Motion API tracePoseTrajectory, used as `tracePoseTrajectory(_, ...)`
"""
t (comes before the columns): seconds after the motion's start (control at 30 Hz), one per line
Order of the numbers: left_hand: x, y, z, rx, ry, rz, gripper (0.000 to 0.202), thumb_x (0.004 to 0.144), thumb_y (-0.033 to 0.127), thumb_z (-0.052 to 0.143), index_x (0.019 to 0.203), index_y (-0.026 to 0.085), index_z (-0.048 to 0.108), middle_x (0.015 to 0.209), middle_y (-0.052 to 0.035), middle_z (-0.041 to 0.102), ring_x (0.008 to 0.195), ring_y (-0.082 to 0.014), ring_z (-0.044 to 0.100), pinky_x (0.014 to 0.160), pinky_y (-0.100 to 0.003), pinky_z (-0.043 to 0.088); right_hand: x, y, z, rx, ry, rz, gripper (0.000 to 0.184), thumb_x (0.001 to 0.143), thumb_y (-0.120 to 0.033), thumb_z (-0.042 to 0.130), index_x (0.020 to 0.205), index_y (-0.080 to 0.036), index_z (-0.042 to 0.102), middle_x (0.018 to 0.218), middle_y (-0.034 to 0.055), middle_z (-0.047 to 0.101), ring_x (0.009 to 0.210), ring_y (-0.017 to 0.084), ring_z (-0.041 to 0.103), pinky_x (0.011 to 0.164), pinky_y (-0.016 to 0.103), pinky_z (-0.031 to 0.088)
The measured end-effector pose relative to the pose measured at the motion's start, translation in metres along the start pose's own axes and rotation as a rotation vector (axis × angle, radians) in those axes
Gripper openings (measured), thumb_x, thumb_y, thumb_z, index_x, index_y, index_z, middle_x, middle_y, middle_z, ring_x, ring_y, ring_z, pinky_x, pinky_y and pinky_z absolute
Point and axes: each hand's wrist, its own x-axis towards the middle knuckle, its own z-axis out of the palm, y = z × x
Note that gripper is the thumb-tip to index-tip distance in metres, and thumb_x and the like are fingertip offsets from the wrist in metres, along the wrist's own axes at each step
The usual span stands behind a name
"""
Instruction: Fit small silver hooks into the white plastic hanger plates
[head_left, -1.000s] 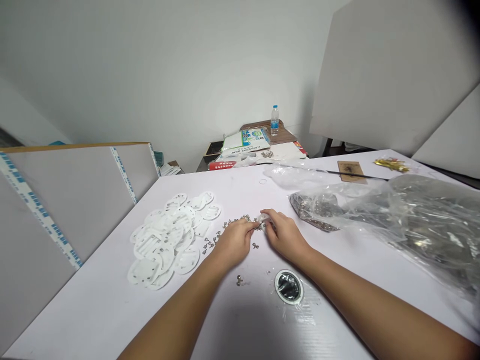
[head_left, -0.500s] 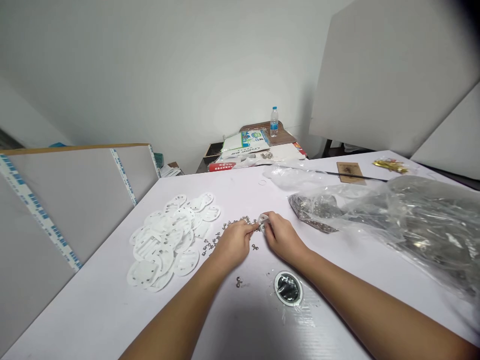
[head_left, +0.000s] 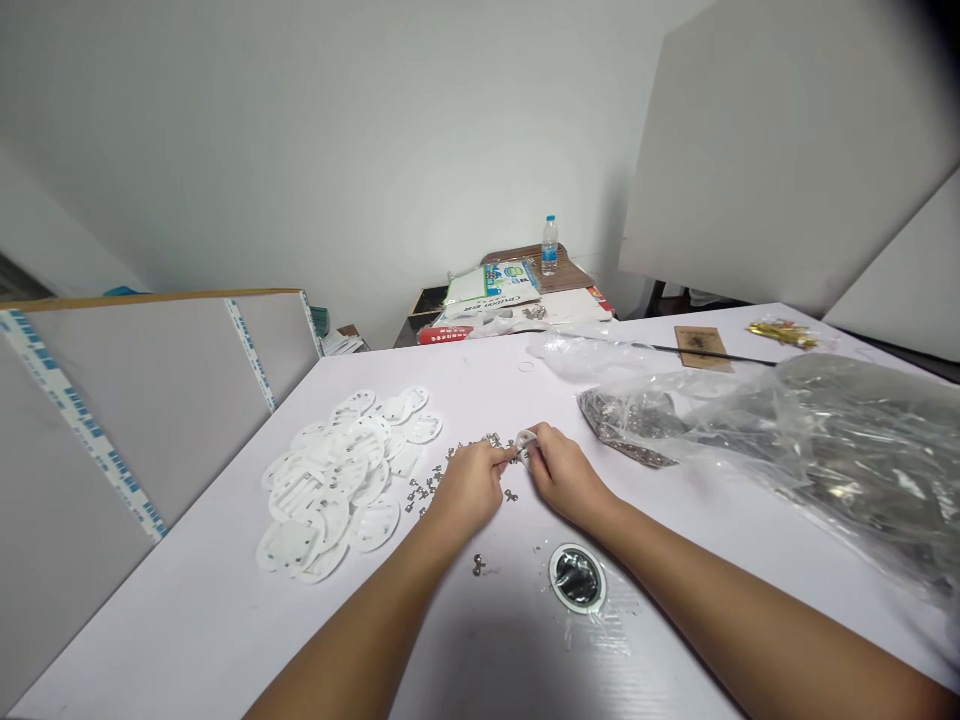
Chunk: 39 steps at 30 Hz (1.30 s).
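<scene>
A small white plastic piece [head_left: 526, 441], seen nearly edge-on, is gripped between the thumb and fingers of my right hand [head_left: 564, 472]. My left hand [head_left: 472, 482] is closed in a pinch, its fingertips up against the near side of that piece; whatever they hold is hidden. Small metal clips [head_left: 424, 487] lie scattered beside and behind my left hand, with one loose metal clip [head_left: 478, 565] nearer to me. To the left spreads a heap of flat, rounded white plastic parts [head_left: 330, 480] with slots in them.
A round dark disc with a white rim [head_left: 577, 578] lies in front of my wrists. Clear plastic bags [head_left: 847, 450], one with small metal parts [head_left: 630, 420], cover the right side. A brown card [head_left: 702, 346] and a water bottle [head_left: 550, 246] stand farther back.
The view has shifted very slightly. Both hands keep the same position and hold on the white piece.
</scene>
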Motion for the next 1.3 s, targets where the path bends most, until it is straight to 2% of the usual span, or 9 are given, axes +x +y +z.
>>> tracePoseTrajectory(0.27, 0.0011, 0.0036, 0.0002, -0.009, -0.024, -0.055, 0.042, 0.087, 0.011, 0.047, 0.118, 0.026, 0.069, 0.099, -0.0061, 0.071, 0.087, -0.0191, 0.062, 0.075, -0.027, 0.045, -0.0004, 0.0012, 0.0003, 0.000, -0.006, -0.007, 0.010, 0.092, -0.013, 0.038, 0.087, -0.021, 0.041, 0.083, 0.0050, 0.057, 0.077, 0.021, 0.055, 0.068, 0.031, 0.040)
tracePoseTrajectory(0.53, 0.0030, 0.0036, 0.0025, 0.097, -0.045, -0.045, 0.048, 0.078, 0.002, 0.052, 0.113, 0.029, 0.071, 0.087, -0.0040, 0.070, 0.076, -0.0183, 0.061, 0.061, -0.026, 0.036, 0.0012, 0.0022, -0.0002, -0.010, -0.013, -0.019, 0.011, 0.092, -0.013, 0.038, 0.086, -0.022, 0.040, 0.081, 0.0041, 0.056, 0.074, 0.021, 0.055, 0.066, 0.031, 0.038)
tracePoseTrajectory(0.67, 0.0034, 0.0056, 0.0037, 0.137, -0.040, -0.051, 0.052, 0.076, -0.001, 0.052, 0.115, 0.028, 0.070, 0.090, -0.0043, 0.070, 0.079, -0.0182, 0.060, 0.063, -0.026, 0.036, 0.0012, 0.0027, -0.0007, -0.020, -0.012, -0.025, 0.011, 0.091, -0.013, 0.038, 0.085, -0.022, 0.041, 0.079, 0.0038, 0.056, 0.073, 0.021, 0.055, 0.065, 0.030, 0.038)
tracePoseTrajectory(0.8, 0.0027, 0.0051, 0.0037, 0.138, -0.040, -0.047, 0.048, 0.080, 0.003, 0.051, 0.117, 0.027, 0.069, 0.092, -0.0054, 0.069, 0.081, -0.0186, 0.059, 0.066, -0.027, 0.037, 0.0022, 0.0023, -0.0004, -0.031, -0.018, -0.001, 0.010, 0.091, -0.013, 0.040, 0.086, -0.022, 0.042, 0.078, 0.0037, 0.057, 0.072, 0.021, 0.056, 0.064, 0.030, 0.038)
tracePoseTrajectory(0.97, -0.0014, 0.0003, 0.0016, 0.062, -0.001, 0.050, 0.039, 0.092, 0.015, 0.042, 0.117, 0.028, 0.069, 0.085, -0.0057, 0.063, 0.078, -0.0176, 0.056, 0.067, -0.027, 0.040, 0.0013, 0.0011, 0.0004, -0.007, -0.007, 0.018, 0.008, 0.092, -0.014, 0.039, 0.092, -0.020, 0.044, 0.087, 0.0073, 0.061, 0.080, 0.022, 0.058, 0.070, 0.032, 0.042)
tracePoseTrajectory(1.3, -0.0054, -0.0007, -0.0028, -0.008, -0.018, 0.060, 0.037, 0.093, 0.018, 0.043, 0.116, 0.026, 0.070, 0.086, -0.0054, 0.064, 0.080, -0.0179, 0.058, 0.070, -0.027, 0.043, 0.0002, 0.0026, -0.0001, 0.022, 0.000, 0.035, 0.010, 0.092, -0.013, 0.039, 0.097, -0.019, 0.046, 0.093, 0.0093, 0.063, 0.086, 0.023, 0.060, 0.075, 0.034, 0.044)
